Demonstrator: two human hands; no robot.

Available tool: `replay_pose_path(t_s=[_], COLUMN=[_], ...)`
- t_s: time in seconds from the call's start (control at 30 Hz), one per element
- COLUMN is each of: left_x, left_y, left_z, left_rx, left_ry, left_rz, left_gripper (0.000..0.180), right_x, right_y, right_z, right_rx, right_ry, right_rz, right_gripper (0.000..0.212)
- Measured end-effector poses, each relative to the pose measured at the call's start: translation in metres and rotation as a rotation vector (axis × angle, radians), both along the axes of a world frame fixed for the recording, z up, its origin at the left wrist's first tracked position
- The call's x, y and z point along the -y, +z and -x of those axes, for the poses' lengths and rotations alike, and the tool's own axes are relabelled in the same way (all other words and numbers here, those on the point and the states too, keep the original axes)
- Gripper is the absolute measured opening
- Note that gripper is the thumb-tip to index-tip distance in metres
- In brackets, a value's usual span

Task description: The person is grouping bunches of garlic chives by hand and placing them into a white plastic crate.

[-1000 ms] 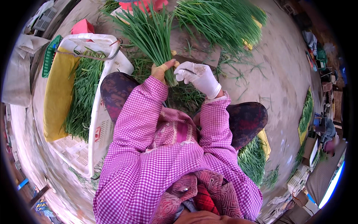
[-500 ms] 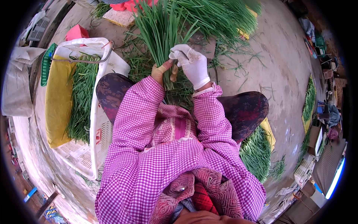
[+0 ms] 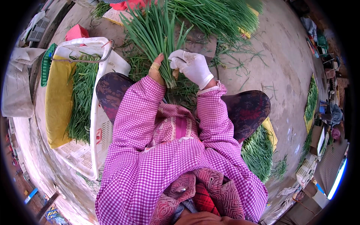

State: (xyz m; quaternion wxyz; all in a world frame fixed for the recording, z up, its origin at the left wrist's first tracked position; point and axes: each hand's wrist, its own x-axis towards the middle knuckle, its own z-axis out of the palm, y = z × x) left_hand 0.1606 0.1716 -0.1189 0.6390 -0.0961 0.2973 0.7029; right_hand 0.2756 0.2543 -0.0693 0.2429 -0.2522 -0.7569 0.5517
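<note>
A bunch of green garlic chives [image 3: 159, 39] stands fanned out in my left hand [image 3: 156, 70]. That hand is closed round its lower part, thumb up along the stems, with tape-like wrapping on the thumb. The pale cut ends [image 3: 169, 82] point toward me. My right hand [image 3: 194, 67], in a white glove, is at the right side of the stems, its fingers curled in a pinch. A small dark sliver shows between the gloved fingers, but what it is I cannot make out. Left fingertips are partly hidden behind the bunch.
At my left stands a white plastic basket [image 3: 95, 123] with a yellow sack [image 3: 60, 105] and chives. A big heap of chives [image 3: 221, 18] lies ahead; another pile [image 3: 258, 153] is by my right knee. Loose leaves litter the concrete floor [image 3: 288, 71]. A red box [image 3: 77, 32] sits behind the basket.
The bunch has tipped leftward at its leafy top. My left hand has turned, its thumb now higher. My gloved right hand has shifted slightly down and its fingers have curled differently.
</note>
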Motion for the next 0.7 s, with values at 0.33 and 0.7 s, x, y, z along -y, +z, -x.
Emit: replay_pose_path(t_s=[0.33, 0.7], left_x=[-0.005, 0.004], left_y=[-0.017, -0.012], left_z=[-0.005, -0.016], left_rx=[-0.105, -0.640], left_ry=[0.038, -0.077], left_rz=[-0.118, -0.125], left_gripper=[0.041, 0.049], right_x=[0.005, -0.002], right_y=[-0.005, -0.004], right_z=[0.016, 0.014], right_rx=[-0.008, -0.124], right_ry=[-0.256, -0.354], right_rz=[-0.198, 0.056], right_gripper=[0.015, 0.012])
